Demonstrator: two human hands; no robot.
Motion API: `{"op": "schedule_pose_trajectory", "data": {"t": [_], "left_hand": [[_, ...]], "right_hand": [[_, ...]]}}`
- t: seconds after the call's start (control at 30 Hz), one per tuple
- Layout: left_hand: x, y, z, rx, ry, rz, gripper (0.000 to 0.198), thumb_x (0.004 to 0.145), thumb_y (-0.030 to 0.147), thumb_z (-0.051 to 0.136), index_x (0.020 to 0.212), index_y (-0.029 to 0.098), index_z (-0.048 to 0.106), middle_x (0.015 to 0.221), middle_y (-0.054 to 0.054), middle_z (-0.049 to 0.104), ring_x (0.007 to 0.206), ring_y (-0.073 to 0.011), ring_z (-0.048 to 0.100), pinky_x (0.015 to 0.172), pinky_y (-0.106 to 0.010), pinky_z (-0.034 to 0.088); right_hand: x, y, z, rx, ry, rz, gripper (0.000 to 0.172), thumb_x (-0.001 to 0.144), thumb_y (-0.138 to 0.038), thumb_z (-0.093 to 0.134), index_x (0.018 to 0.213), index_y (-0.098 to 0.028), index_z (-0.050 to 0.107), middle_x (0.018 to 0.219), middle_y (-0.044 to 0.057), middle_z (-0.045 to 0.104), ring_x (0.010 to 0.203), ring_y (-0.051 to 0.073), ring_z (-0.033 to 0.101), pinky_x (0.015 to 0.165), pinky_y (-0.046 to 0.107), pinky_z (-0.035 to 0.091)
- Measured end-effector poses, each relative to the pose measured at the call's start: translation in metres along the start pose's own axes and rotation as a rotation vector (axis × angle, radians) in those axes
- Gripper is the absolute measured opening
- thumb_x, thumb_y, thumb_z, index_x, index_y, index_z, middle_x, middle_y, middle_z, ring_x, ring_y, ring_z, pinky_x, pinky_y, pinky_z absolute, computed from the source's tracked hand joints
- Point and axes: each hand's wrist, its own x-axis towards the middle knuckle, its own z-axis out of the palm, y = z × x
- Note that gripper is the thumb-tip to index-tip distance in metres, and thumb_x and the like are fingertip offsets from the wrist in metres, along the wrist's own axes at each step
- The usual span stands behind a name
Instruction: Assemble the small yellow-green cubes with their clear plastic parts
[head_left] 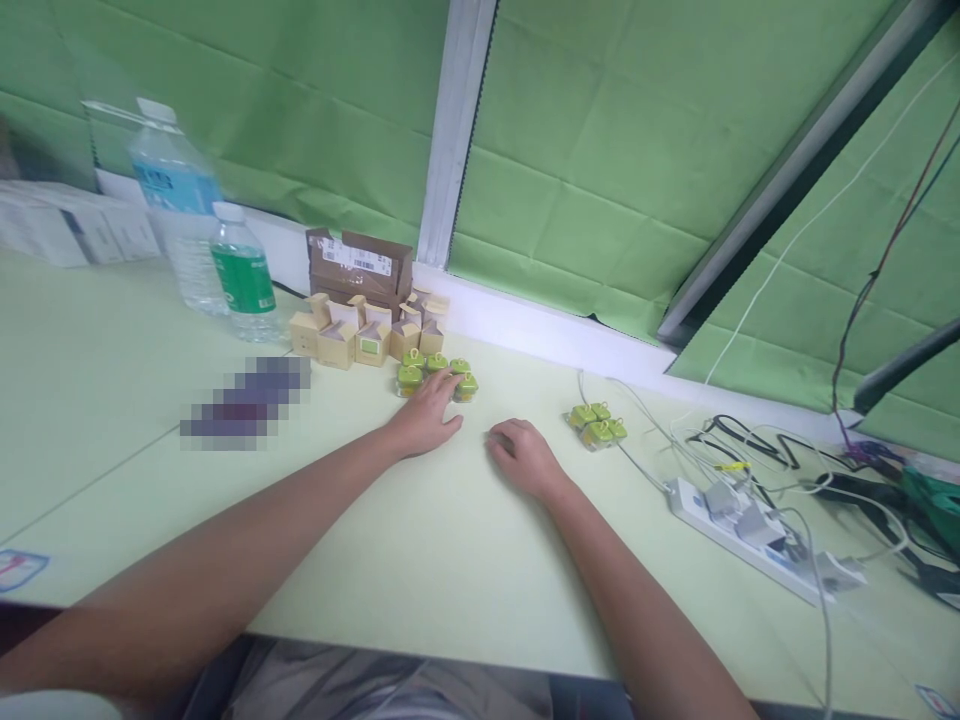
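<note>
Trinkets (435, 368), green, small and probably light (hard-shelled, loop on top to pinch); left hand (427, 412) open, fingertips touching; right hand (525, 455) loosely curled, empty, on counter (420, 560).

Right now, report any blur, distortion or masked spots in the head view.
Head view: wide-angle distortion tilts the window frame; the large water bottle at left is motion-smeared; a pixelated patch masks something on the table; lighting is flat, with faint shadows under the left hand and right hand; the small green items stay legible.
</note>
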Motion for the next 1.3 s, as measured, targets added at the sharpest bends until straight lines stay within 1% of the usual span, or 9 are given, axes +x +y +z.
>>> {"op": "schedule_pose_trajectory", "data": {"t": [0.17,0.3,0.43,0.53,0.67,0.9,1.07,1.2,1.3], "left_hand": [[0.003,0.001,0.009,0.001,0.002,-0.013,0.065,0.088,0.038,0.058,0.149,0.022,0.041,0.161,-0.014,0.022,0.15,-0.0371,0.019,0.12,-0.055,0.027],[0.004,0.002,0.016,0.043,-0.005,-0.026,0.066,0.089,0.043,0.059,0.15,0.022,0.041,0.164,-0.014,0.015,0.151,-0.0406,0.011,0.12,-0.058,0.024],[0.006,0.0,0.019,0.025,-0.011,-0.01,0.067,0.088,0.043,0.059,0.15,0.022,0.04,0.162,-0.014,0.021,0.151,-0.0383,0.012,0.12,-0.057,0.024],[0.008,-0.003,0.019,-0.001,-0.009,0.003,0.066,0.087,0.04,0.06,0.148,0.023,0.042,0.158,-0.013,0.028,0.15,-0.0362,0.015,0.12,-0.055,0.025],[0.008,-0.001,0.017,-0.03,-0.043,0.051,0.067,0.085,0.038,0.061,0.148,0.022,0.043,0.155,-0.013,0.033,0.149,-0.0353,0.017,0.12,-0.054,0.026],[0.003,0.01,0.014,-0.136,-0.109,0.167,0.062,0.085,0.033,0.062,0.145,0.024,0.048,0.151,-0.011,0.04,0.148,-0.0358,0.022,0.12,-0.056,0.028],[0.001,0.016,0.014,-0.227,-0.075,0.216,0.066,0.084,0.031,0.064,0.146,0.024,0.044,0.152,-0.012,0.04,0.145,-0.0347,0.03,0.12,-0.053,0.03],[0.003,0.015,0.016,-0.277,-0.018,0.075,0.075,0.084,0.037,0.064,0.151,0.021,0.035,0.16,-0.014,0.03,0.148,-0.0357,0.025,0.122,-0.054,0.024],[0.005,0.013,0.016,-0.349,-0.029,-0.054,0.083,0.083,0.042,0.065,0.154,0.019,0.028,0.159,-0.016,0.032,0.146,-0.0358,0.031,0.118,-0.053,0.03]], "right_hand": [[0.003,-0.002,0.004,-0.01,0.019,0.021,0.02,0.091,-0.021,0.061,0.11,-0.018,0.068,0.11,0.009,0.07,0.107,0.024,0.06,0.097,0.036,0.044],[0.006,-0.001,0.007,-0.005,0.026,0.02,0.02,0.091,-0.02,0.061,0.11,-0.018,0.068,0.11,0.009,0.069,0.108,0.024,0.059,0.098,0.036,0.044],[0.007,0.003,0.012,0.023,0.046,0.042,0.024,0.091,-0.023,0.06,0.113,-0.017,0.067,0.111,0.01,0.069,0.109,0.026,0.059,0.099,0.039,0.044],[0.008,0.007,0.017,0.065,0.058,0.087,0.04,0.09,-0.026,0.06,0.129,-0.015,0.06,0.126,0.013,0.065,0.119,0.028,0.056,0.106,0.042,0.042],[0.011,0.012,0.022,0.157,0.007,0.12,0.065,0.092,-0.034,0.058,0.15,-0.011,0.039,0.147,0.019,0.05,0.136,0.032,0.046,0.114,0.048,0.035],[0.014,0.022,0.028,0.375,0.042,0.218,0.088,0.088,-0.042,0.062,0.158,-0.012,0.019,0.159,0.02,0.03,0.147,0.032,0.032,0.12,0.051,0.027],[0.018,0.031,0.031,0.477,0.067,0.214,0.084,0.087,-0.039,0.063,0.157,-0.016,0.023,0.16,0.016,0.03,0.148,0.03,0.031,0.122,0.05,0.023],[0.02,0.034,0.03,0.545,0.079,0.224,0.078,0.087,-0.04,0.062,0.155,-0.019,0.028,0.159,0.014,0.035,0.146,0.029,0.035,0.12,0.049,0.025],[0.02,0.035,0.03,0.591,0.101,0.239,0.07,0.087,-0.042,0.062,0.149,-0.022,0.036,0.15,0.012,0.048,0.138,0.028,0.045,0.116,0.049,0.032]]}}
